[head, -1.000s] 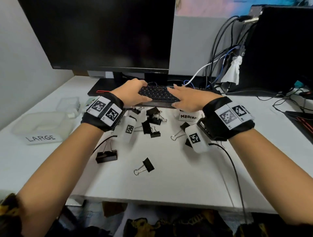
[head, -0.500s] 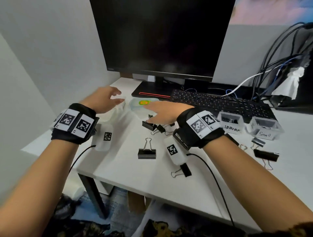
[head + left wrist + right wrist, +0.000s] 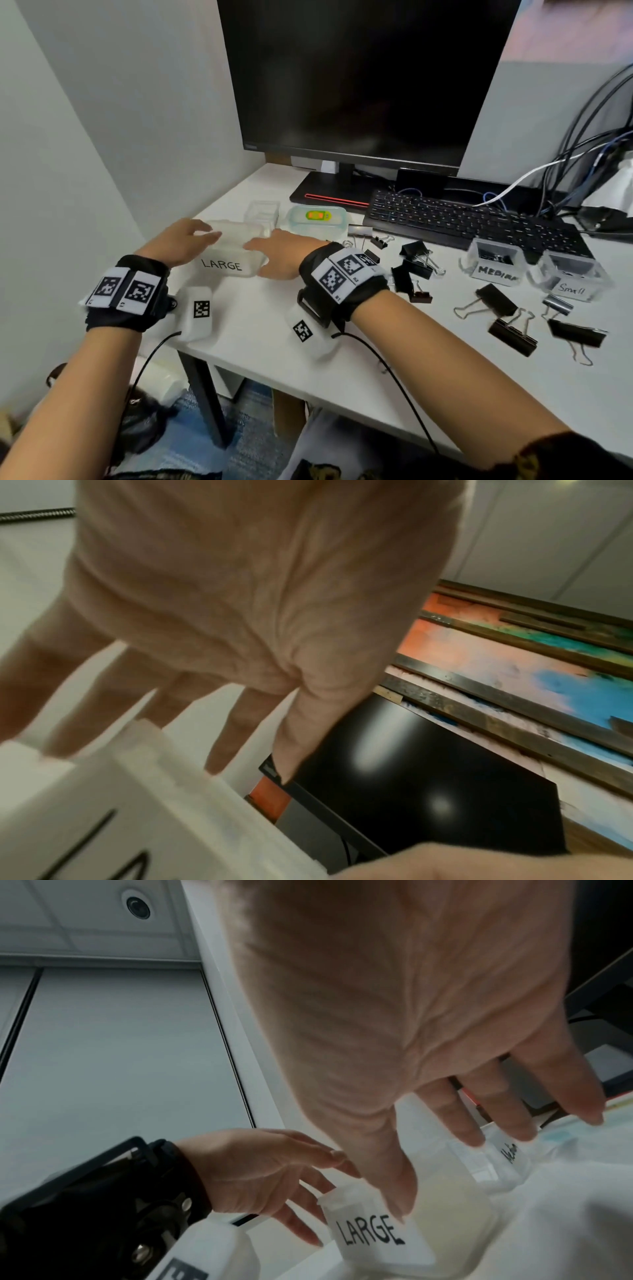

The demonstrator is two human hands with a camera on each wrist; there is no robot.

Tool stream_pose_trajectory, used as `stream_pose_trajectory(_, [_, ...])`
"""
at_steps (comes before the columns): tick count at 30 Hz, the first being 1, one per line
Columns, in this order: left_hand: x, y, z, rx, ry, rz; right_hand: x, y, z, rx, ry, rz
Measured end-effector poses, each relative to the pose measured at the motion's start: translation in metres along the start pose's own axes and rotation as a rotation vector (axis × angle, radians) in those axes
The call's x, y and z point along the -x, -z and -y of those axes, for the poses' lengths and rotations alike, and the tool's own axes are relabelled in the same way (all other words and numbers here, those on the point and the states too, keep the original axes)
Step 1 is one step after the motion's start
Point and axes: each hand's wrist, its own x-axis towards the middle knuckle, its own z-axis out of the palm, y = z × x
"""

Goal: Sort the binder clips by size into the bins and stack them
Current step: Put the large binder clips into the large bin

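— How far along is the sorting?
— Barely: most binder clips (image 3: 507,330) lie loose toward the desk's (image 3: 260,329) right side.
— And the hands?
— Left hand (image 3: 181,240) and right hand (image 3: 284,253), fingers straight, flank the LARGE bin (image 3: 233,253) near the left edge, gripping nothing.

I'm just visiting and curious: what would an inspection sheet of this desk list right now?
Surface: white desk, its left front corner in view.
Job's things: LARGE bin between both hands; MEDIUM bin and Small bin at right; black binder clips loose on the desk.
Clutter: lidded container and clear box behind the LARGE bin.
Hands: left hand and right hand, fingers straight, at the bin's two ends; no firm grip seen.
Cables: bundle at right rear; wrist-camera leads trailing off the desk.
Surroundings: dark monitor, keyboard, plain wall at left.
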Motion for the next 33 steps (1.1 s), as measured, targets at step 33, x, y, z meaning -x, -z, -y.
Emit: stream_pose_trajectory(33, [0.110,-0.117,-0.153,0.302,-0.560,0.492,0.252,-0.011,-0.125,-0.386,-0.556,-0.252])
